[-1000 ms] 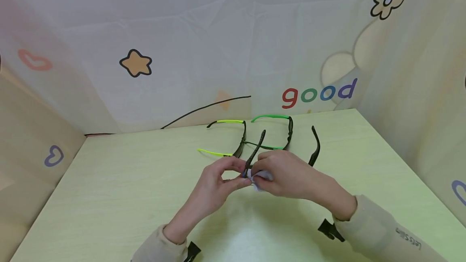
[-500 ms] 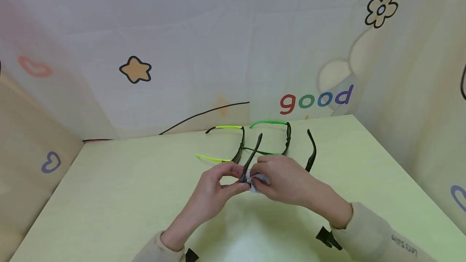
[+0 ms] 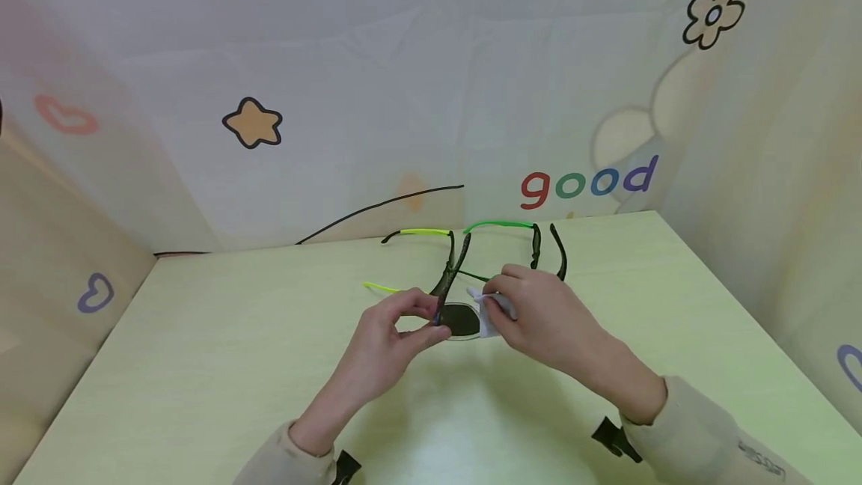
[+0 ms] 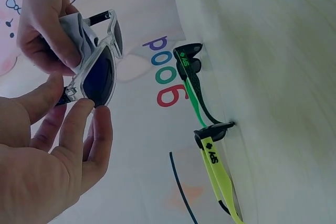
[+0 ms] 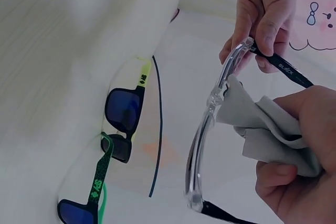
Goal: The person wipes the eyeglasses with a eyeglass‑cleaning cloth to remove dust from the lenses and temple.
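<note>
A pair of sunglasses (image 3: 460, 319) with a clear frame, dark lenses and black temples is held up over the table. My left hand (image 3: 384, 343) pinches it at the corner beside one hinge, thumb and fingers on either side. In my right hand (image 3: 548, 316) is a bunched, pale grey cleaning cloth (image 5: 262, 124), gripped between thumb and fingers. The cloth lies at the inner side of the frame near the nose bridge, as the right wrist view shows. Most of the left-hand lens (image 4: 100, 77) is uncovered. Both temples are unfolded and point away from me.
Behind the hands, yellow-armed sunglasses (image 5: 123, 108) and green-armed sunglasses (image 4: 191, 85) rest on the pale table (image 3: 236, 350), temples unfolded. A printed curtain (image 3: 350, 111) stands along the table's back edge, with more fabric at both sides.
The held sunglasses have shifted slightly left and away from me. My right hand and the cloth have slid right across the lens, so its dark surface now shows in the head view.
</note>
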A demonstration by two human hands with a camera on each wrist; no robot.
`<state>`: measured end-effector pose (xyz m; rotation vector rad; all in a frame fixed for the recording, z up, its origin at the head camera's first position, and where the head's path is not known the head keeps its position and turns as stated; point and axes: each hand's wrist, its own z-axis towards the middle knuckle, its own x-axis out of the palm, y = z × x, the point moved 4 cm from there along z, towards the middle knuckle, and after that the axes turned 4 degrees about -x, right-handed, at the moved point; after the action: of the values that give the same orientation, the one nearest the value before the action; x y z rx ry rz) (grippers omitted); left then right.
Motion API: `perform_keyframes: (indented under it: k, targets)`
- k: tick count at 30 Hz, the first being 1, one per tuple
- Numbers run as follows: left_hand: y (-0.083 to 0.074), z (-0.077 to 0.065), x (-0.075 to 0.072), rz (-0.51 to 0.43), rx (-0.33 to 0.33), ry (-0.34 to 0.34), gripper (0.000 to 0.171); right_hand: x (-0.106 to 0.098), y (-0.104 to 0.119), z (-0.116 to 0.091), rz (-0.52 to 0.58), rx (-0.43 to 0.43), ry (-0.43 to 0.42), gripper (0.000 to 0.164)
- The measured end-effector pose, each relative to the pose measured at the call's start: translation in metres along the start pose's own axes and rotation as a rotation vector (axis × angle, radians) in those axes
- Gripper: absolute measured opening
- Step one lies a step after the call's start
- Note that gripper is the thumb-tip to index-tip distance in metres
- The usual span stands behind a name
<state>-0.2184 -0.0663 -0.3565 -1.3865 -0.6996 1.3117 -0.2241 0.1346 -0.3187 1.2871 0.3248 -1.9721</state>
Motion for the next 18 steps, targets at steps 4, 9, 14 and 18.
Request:
perform_keyframes:
  k: [4, 9, 14, 18]
  targets:
    - [0.003, 0.001, -0.003, 0.017, 0.007, -0.022, 0.014, -0.003, -0.001, -0.003, -0.034, 0.036, 0.006, 0.006]
    - [0.005, 0.002, -0.006, 0.041, 0.002, -0.048, 0.015, -0.003, -0.002, -0.010, -0.081, 0.062, 0.005, 0.005]
    - [0.006, 0.002, -0.006, 0.053, -0.008, -0.062, 0.015, 0.001, -0.004, -0.014, -0.118, 0.072, -0.021, 0.006]
    - [0.006, 0.003, -0.006, 0.054, -0.002, -0.069, 0.014, 0.005, -0.006, -0.016, -0.126, 0.062, -0.037, 0.009]
